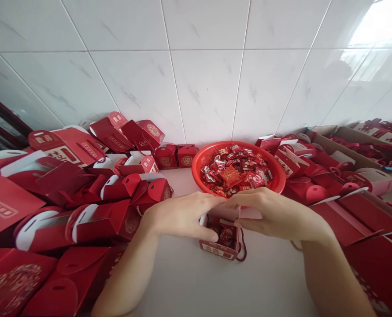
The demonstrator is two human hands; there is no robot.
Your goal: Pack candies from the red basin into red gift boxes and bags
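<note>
A small red candy box (217, 252) stands with its top open on the white table between my hands. Inside it lie red wrapped candies (227, 236), partly hidden by my fingers. My left hand (186, 215) grips the box's left side, its thumb over the opening and its fingers reaching to the far edge. From the other side my right hand (270, 214) holds the right and far edges, thumb and fingers bent over the flap. A dark red cord handle (243, 246) loops out at the box's right. Just beyond my hands sits a red plastic basket (280, 178) of mixed wrapped candies (231, 174).
Many red boxes crowd the left side, some folded shut (166, 156), others with flaps up (97, 224). More red boxes (328, 185) fill the right. A cardboard carton (331, 143) with red items stands at back right. A white tiled wall (205, 88) rises behind.
</note>
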